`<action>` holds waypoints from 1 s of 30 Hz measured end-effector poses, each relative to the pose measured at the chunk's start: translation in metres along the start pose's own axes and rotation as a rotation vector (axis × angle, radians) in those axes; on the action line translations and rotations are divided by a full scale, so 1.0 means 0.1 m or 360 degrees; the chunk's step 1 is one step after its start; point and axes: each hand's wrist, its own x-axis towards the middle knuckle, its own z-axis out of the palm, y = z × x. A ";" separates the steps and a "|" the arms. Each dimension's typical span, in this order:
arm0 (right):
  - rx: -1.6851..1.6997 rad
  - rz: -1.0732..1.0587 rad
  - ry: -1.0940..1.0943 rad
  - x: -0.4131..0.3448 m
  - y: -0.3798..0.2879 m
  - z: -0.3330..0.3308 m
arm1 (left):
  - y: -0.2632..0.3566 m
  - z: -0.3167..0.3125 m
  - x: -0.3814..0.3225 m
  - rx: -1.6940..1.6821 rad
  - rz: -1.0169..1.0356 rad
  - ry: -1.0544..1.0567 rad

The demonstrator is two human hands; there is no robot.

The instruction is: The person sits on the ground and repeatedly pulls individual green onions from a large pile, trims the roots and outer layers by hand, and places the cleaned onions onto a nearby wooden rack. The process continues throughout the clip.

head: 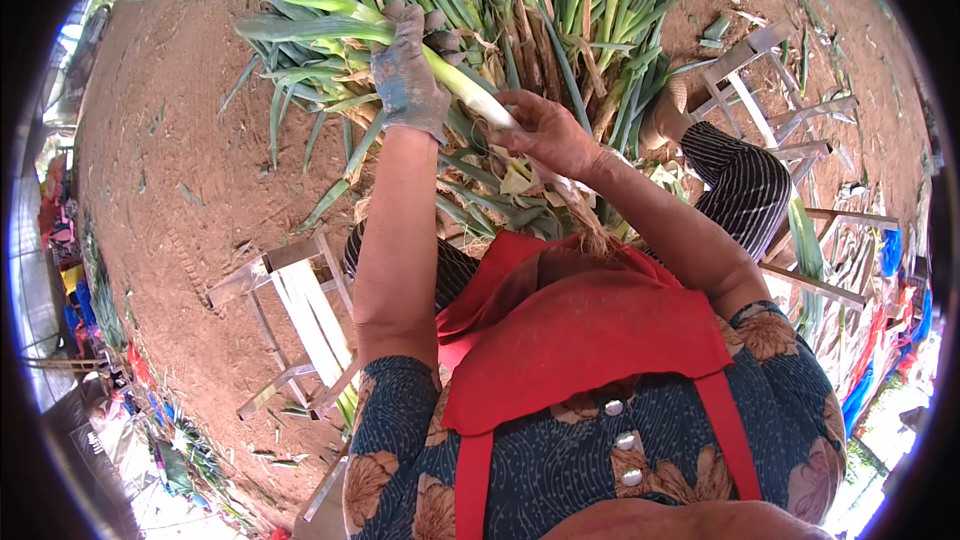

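My left hand (410, 64), in a grey, stained work glove, grips a leek-like long green onion (469, 90) around its upper stalk. Its green leaves spread to the upper left, and the pale shaft slants down to the right. My bare right hand (551, 133) has its thumb and fingers on the white part of this onion. Below that hand, a pale stalk ends in stringy roots (596, 240) above my red apron (585, 337); the hand hides how it joins the shaft. Just beyond both hands lies a large heap of long green onions (525, 22).
A metal frame (289, 255) on the left holds white-stalked onions (315, 322). Another metal frame (750, 52) stands at the right, near my foot (667, 109). Leaf scraps (716, 28) litter the brown dirt floor (172, 165). Peeled leaves (517, 180) lie between my knees.
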 end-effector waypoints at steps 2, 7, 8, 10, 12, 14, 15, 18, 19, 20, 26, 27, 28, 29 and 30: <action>-0.0469 -0.0046 0.0067 0.04 -0.11 0.06 | 0.05 0.07 -0.10 0.0185 0.0091 0.0041; 0.0680 0.0238 -0.0374 0.03 -0.06 0.00 | 0.14 0.02 -0.12 -0.0748 -0.0145 -0.0550; 0.0579 0.0140 -0.0236 0.02 -0.06 0.02 | 0.07 -0.03 -0.07 -0.0774 -0.0155 -0.0563; 0.0568 -0.0328 0.0086 0.07 -0.05 0.09 | -0.02 -0.05 0.00 -0.0797 -0.0182 -0.0581; -0.0030 -0.0424 0.0214 0.14 -0.16 0.02 | -0.10 -0.09 0.01 -0.0771 -0.0203 -0.0553; -0.0453 -0.0346 0.0302 0.13 -0.38 0.02 | -0.10 -0.10 0.00 -0.0716 -0.0183 -0.0482; -0.0558 -0.0405 0.0337 0.13 -0.40 0.01 | -0.12 -0.08 0.00 -0.0666 -0.0165 -0.0421; -0.0781 -0.0549 0.0417 0.11 -0.37 0.01 | -0.16 -0.04 -0.02 -0.0504 -0.0105 -0.0256; -0.0790 -0.0561 0.0393 0.11 -0.36 0.01 | -0.18 -0.02 -0.03 -0.0442 -0.0085 -0.0217; -0.0799 -0.0573 0.0369 0.10 -0.36 -0.01 | -0.18 0.00 -0.05 -0.0380 -0.0066 -0.0179; -0.0656 -0.0974 0.0275 0.11 -0.30 -0.05 | -0.18 0.05 0.01 -0.0184 -0.0111 0.0126; -0.0682 -0.1182 0.0255 0.11 -0.32 -0.05 | -0.17 0.04 0.04 -0.0176 -0.0094 0.0168; -0.0609 -0.1172 0.0171 0.06 -0.34 -0.03 | -0.15 0.03 0.08 -0.0169 -0.0077 0.0210; -0.0145 -0.0846 0.0030 -0.01 -0.38 -0.02 | -0.14 0.02 0.11 -0.0161 -0.0061 0.0251; 0.0312 -0.0518 -0.0107 -0.09 -0.44 -0.02 | -0.11 0.05 0.14 -0.0249 -0.0065 0.0311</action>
